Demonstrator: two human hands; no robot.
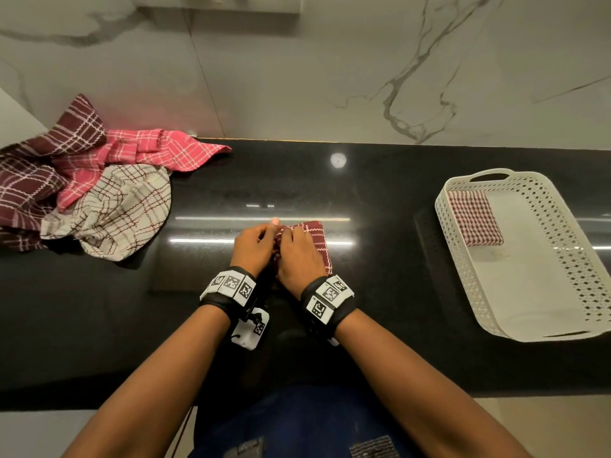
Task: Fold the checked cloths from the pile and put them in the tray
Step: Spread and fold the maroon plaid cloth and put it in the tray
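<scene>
A dark red checked cloth (315,238), folded small, lies on the black counter (380,292) in front of me. My left hand (253,249) grips its left edge and my right hand (297,256) presses on top of it, fingers curled into the fabric. A pile of unfolded checked cloths (86,186) in maroon, pink and cream sits at the far left. At the right stands a white perforated tray (562,252) with one folded red-and-white checked cloth (474,216) in its far left corner.
A marble wall (330,77) rises behind the counter. The counter's front edge runs just below my forearms. Both wrists carry black bands with printed markers.
</scene>
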